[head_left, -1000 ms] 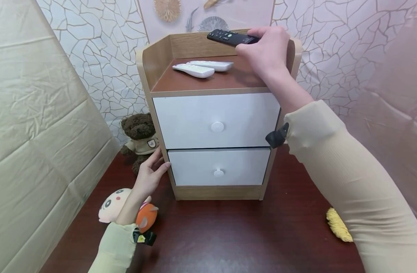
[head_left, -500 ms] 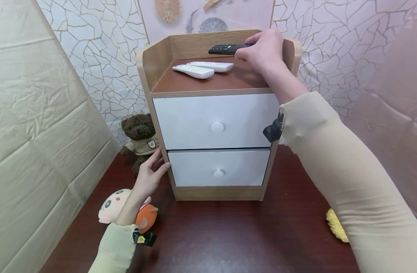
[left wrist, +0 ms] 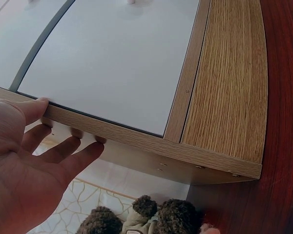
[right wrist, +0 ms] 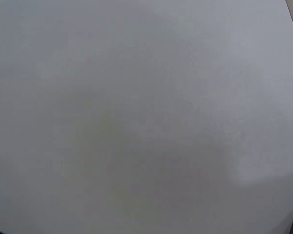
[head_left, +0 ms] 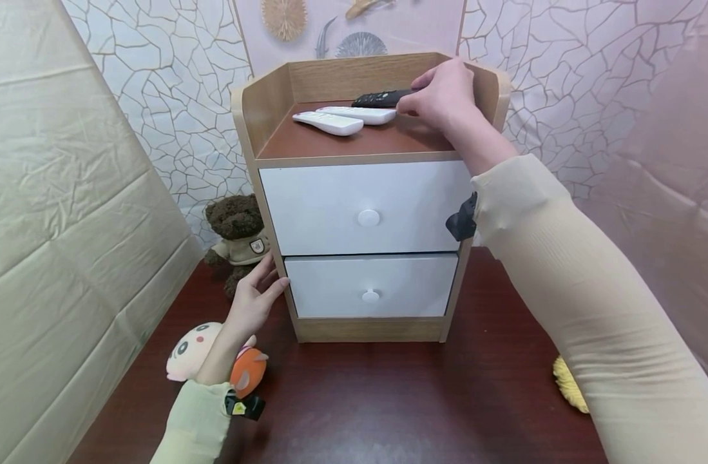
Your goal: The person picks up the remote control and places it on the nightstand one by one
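3 remotes are seen at the cabinet top [head_left: 313, 144]. The black remote [head_left: 379, 99] is gripped at its right end between the thumb and fingers of the right hand [head_left: 443, 95]. In the frame 1 second earlier it is held raised and slanted, above the back panel's rim; now it is lowered and lies nearly level, just behind the 2 white remotes [head_left: 333, 123]. These are left unmoved, side by side at a slight angle. The left hand [head_left: 254, 299] is unchanged: loosely extended, with the thumb set on the front edge of the cabinet [head_left: 371, 330] and the fingertips touching its outer side.

The black remote's right end is covered by the right hand; whether its underside is met by the cabinet top cannot be told. In the right wrist view only a blurred pale surface [right wrist: 146, 97] is shown. The teddy bear [head_left: 234, 219] is partly hidden by the cabinet, the plush doll [head_left: 192, 351] is crossed by the left forearm, and a yellow object [head_left: 570, 385] is cut off by the right sleeve [head_left: 597, 309]; its kind cannot be made out.
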Demonstrator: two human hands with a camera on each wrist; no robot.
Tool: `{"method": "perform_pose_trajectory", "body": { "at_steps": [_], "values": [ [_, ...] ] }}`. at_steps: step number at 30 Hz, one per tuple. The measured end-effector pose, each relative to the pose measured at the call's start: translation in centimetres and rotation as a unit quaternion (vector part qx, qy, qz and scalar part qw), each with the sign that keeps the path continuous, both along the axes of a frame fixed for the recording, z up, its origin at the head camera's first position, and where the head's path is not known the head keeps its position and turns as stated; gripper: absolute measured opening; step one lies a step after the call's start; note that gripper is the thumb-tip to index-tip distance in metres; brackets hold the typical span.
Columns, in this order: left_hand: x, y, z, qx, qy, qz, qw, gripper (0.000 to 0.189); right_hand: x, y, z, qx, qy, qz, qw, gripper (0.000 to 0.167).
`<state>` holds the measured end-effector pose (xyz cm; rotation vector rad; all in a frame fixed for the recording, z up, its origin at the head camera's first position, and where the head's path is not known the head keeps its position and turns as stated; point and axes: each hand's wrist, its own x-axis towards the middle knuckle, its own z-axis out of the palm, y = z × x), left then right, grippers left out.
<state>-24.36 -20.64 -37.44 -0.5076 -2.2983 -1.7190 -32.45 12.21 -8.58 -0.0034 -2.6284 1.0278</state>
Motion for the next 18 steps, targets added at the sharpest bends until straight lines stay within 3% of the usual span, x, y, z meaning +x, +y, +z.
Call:
{"method": "perform_pose_trajectory", "body": {
  "at_steps": [8,18],
  "values": [
    [0.19,0.06,0.08,-0.002,0.003,0.003,1.0000,0.069,-0.16,-0.06,-0.02,0.005,-0.033,0.017,0.9993,0.053],
    [0.19,0.08,0.09,-0.001,-0.001,0.004,1.0000,0.069,-0.38,-0.06,-0.10,0.067,-0.041,0.013,0.9969,0.052]
  ]
}}
